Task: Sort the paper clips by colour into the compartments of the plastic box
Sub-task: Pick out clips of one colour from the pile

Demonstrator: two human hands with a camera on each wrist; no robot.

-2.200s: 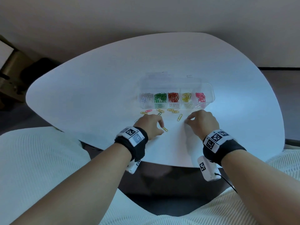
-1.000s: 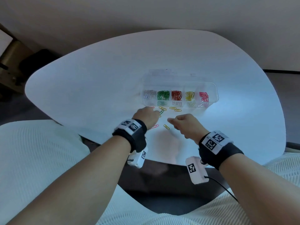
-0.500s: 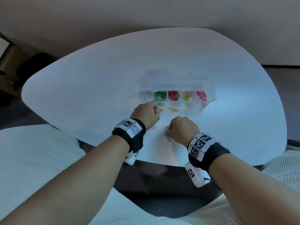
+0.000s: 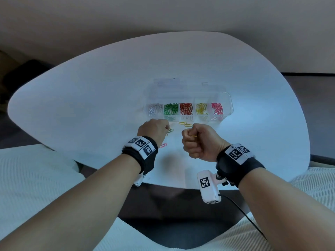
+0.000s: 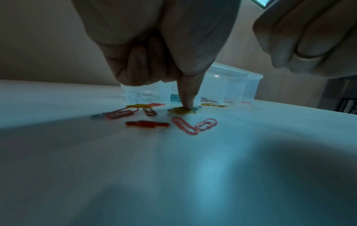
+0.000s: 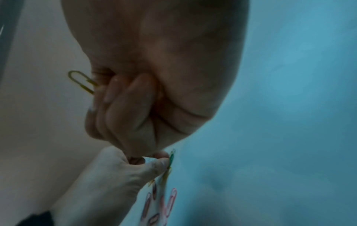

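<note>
Out on the left, the left hand [image 4: 155, 129] was down on the white table [image 4: 90, 105], most fingers curled under and one fingertip [image 5: 187, 105] pressing flat on a yellow clip [image 5: 180, 110] with a green clip [image 5: 197, 108] touching it, so that hand was pinning rather than pinching. Just in front of that wrist lay the loose scatter: two pink clips [image 5: 193, 126] touching at their ends, a red clip [image 5: 147, 124] beside them, and a few more pink, red and yellow ones nearer the box. In the head view one pink clip [image 4: 163, 145] sat right beside the left wristband [image 4: 141, 145]. Moving across, two yellow clips [image 4: 185, 124] lay end to end on the table between the hands, just short of the box wall. Then the right hand [image 4: 197, 142] was lifted off the table, balled tight into a fist, with a single yellow clip [image 6: 82, 81] gripped in it and sticking out past the curled fingers [image 6: 123, 104]. Beyond both hands stood the clear plastic box [image 4: 229, 105] with its lid folded back, five compartments in a row: silver clips [image 4: 155, 109] on the far left, then green [image 4: 171, 111], red [image 4: 186, 110], yellow [image 4: 201, 108] and pink [image 4: 217, 109] on the far right. The right wrist camera [image 4: 208, 187] hung below its black band, over the table edge.
</note>
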